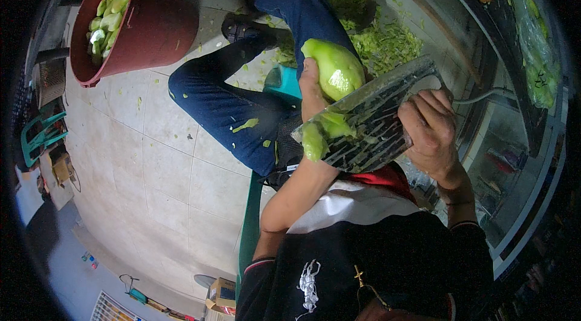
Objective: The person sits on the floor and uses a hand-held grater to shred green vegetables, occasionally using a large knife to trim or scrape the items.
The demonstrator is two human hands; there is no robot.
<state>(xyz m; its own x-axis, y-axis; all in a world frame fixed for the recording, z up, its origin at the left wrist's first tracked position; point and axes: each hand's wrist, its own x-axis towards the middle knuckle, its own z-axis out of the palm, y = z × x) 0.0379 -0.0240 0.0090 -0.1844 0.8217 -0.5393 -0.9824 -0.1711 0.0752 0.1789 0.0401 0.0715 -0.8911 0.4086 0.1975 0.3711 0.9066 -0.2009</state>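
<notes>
My left hand (311,86) grips a shiny, pale green, pear-shaped fruit (339,71); the thumb lies along its left side and the other fingers are hidden. In my right hand (428,130) is the end of a broad, flat, wet, dark tool like a cleaver (375,124), its fingers wrapped round it. The tool slants across my left wrist, just below the fruit; whether its edge touches the fruit I cannot tell. Green peel (321,130) clings to the tool's lower left end.
At upper left a tilted red bucket (154,24) holds several pale green fruits. A bowl (363,9) of green fruit stands beyond my knee, with peelings (390,42) heaped on the tiles. A dark frame edge (478,15) and a plastic bag (532,58) are at right.
</notes>
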